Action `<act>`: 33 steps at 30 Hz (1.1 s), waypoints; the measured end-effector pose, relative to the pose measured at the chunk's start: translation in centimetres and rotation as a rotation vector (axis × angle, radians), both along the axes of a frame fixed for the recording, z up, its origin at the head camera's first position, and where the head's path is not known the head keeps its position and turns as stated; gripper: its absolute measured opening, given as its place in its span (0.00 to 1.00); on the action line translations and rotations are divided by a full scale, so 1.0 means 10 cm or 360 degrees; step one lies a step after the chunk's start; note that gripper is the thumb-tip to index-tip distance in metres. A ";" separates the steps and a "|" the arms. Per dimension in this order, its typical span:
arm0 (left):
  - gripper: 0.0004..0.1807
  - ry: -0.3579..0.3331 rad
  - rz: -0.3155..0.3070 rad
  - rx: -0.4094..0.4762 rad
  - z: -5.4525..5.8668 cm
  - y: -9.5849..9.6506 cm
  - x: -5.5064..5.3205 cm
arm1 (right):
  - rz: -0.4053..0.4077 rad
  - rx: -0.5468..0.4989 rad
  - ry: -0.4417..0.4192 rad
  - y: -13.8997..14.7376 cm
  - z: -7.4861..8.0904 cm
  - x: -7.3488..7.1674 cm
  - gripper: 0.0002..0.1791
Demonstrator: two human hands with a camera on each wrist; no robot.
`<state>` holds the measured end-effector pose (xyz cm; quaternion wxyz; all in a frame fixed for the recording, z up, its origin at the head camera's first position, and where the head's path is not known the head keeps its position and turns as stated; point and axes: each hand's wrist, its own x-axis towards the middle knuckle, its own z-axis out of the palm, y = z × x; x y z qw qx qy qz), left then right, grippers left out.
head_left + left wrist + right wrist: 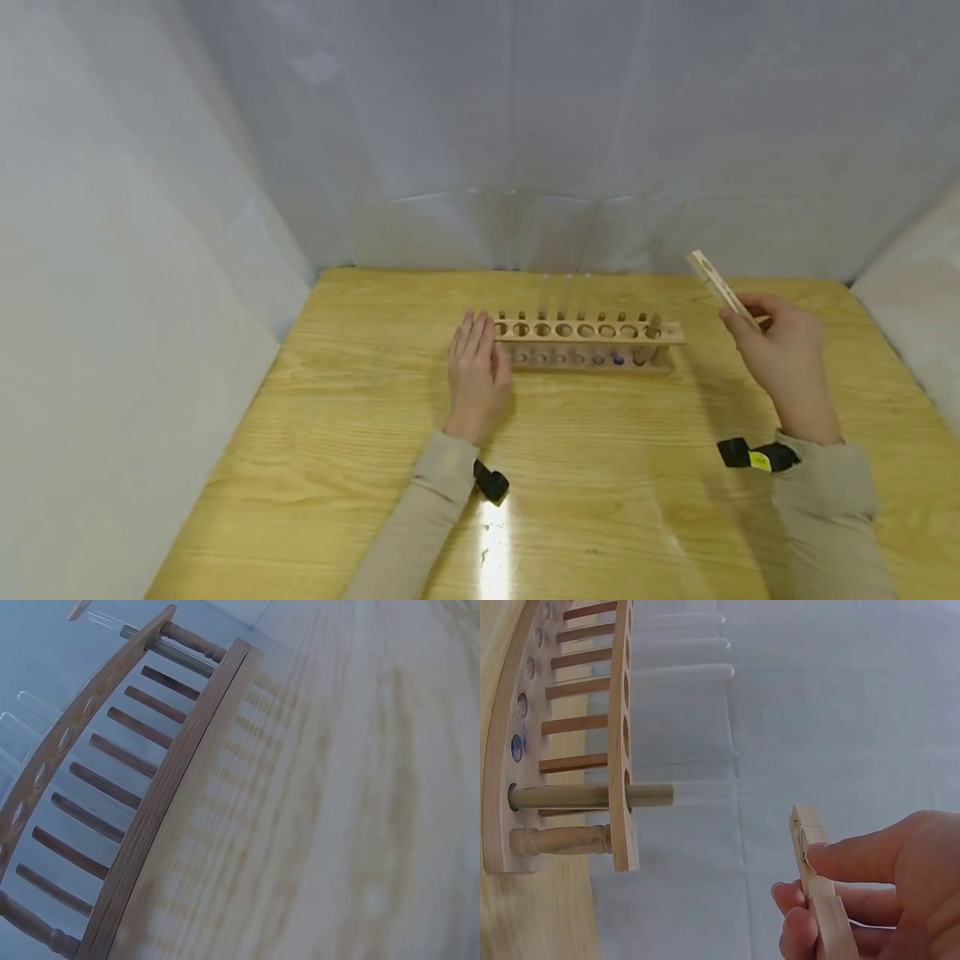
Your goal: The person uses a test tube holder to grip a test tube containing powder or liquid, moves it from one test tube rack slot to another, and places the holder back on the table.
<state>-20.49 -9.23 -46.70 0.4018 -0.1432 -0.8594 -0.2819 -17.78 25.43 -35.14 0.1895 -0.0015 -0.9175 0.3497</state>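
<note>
A wooden test tube rack [592,332] stands across the table. Straight fingers of my left hand [477,379] rest against its left end. Up and to the right of the rack, my right hand [791,354] grips a wooden test tube holder [718,285] between thumb and fingers. The holder's wire spring shows in the right wrist view, and no tube is in its jaws. In the rack's rightmost hole stands a test tube [562,796] with olive-brown contents, its clear top rising above the upper board. The left hand is out of sight in the left wrist view.
Three clear test tubes [682,671] sit upside down on pegs along the rack's back. Other pegs [142,726] are bare. A blue-violet spot [618,360] marks the lower board. White sheeting [480,167] hangs behind the table [337,467] and at both sides.
</note>
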 end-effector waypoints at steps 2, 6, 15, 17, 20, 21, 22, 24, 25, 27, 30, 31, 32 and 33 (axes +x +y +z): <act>0.23 0.0010 -0.0001 0.0004 0.00 -0.01 0.00 | 0.0044 0.0029 -0.0001 -0.03 0.01 -0.02 0.21; 0.23 0.0043 0.0003 0.0005 -0.02 -0.02 -0.02 | 0.0136 0.0064 -0.0002 -0.09 0.03 -0.03 0.21; 0.23 0.0075 -0.0003 0.0014 -0.04 -0.02 -0.02 | 0.0196 0.0096 -0.0008 -0.11 0.03 -0.01 0.18; 0.23 0.0079 -0.0004 0.0011 -0.04 -0.02 -0.03 | 0.0182 0.0104 -0.0012 -0.11 0.04 0.00 0.18; 0.23 0.0088 0.0000 0.0014 -0.04 -0.02 -0.03 | 0.0170 0.0141 0.0007 -0.10 0.04 0.00 0.17; 0.23 0.0089 0.0000 0.0015 -0.03 -0.01 -0.04 | 0.0167 0.0157 0.0018 -0.10 0.05 0.00 0.17; 0.23 0.0083 -0.0003 0.0016 -0.03 -0.01 -0.04 | 0.0165 0.0163 0.0027 -0.10 0.05 0.00 0.17; 0.23 0.0079 -0.0001 0.0019 -0.03 -0.02 -0.03 | 0.0179 0.0176 0.0062 -0.10 0.04 0.00 0.16; 0.24 0.0078 -0.0002 0.0019 -0.03 -0.02 -0.03 | 0.0188 0.0180 0.0079 -0.10 0.04 0.00 0.16; 0.24 0.0079 -0.0004 0.0014 -0.03 -0.02 -0.02 | 0.0202 0.0182 0.0133 -0.10 0.03 0.01 0.15; 0.24 0.0074 -0.0012 0.0005 -0.02 -0.01 -0.01 | 0.0230 0.0208 0.0244 -0.10 0.01 -0.01 0.13; 0.24 0.0075 -0.0013 0.0001 -0.03 -0.01 -0.01 | 0.0240 0.0224 0.0281 -0.11 0.01 -0.01 0.12; 0.24 0.0067 -0.0010 -0.0004 -0.03 -0.01 -0.01 | 0.0249 0.0231 0.0309 -0.11 0.00 -0.02 0.12; 0.24 0.0062 -0.0011 -0.0007 -0.03 -0.01 -0.01 | 0.0256 0.0235 0.0331 -0.11 -0.01 -0.03 0.12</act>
